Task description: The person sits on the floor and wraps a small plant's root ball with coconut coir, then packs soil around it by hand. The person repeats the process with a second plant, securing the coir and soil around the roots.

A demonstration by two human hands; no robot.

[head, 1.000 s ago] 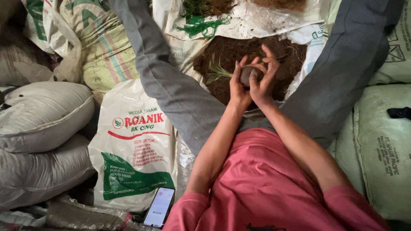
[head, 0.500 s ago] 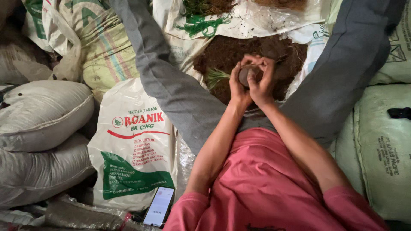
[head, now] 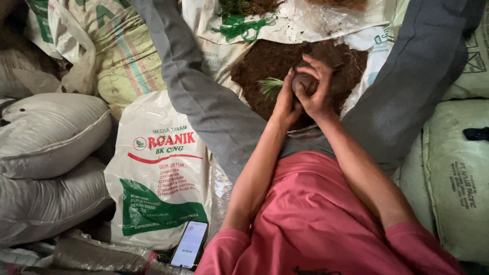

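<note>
We cup a small dark pot (head: 304, 81) with our left hand (head: 285, 102) and right hand (head: 318, 91) pressed around it, above the brown soil (head: 265, 56), a green seedling (head: 269, 86) just left.

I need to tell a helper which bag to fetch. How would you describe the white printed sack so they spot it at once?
Start at the person's grey trouser leg on the left of the picture. The white printed sack lies flat just beside it, above a phone. Unlike the plain grey sacks next to it, it has red lettering and a green band.

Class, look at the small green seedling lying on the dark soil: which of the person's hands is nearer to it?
Left. The left hand sits right beside the seedling; the right hand lies farther off, beyond the left.
</note>
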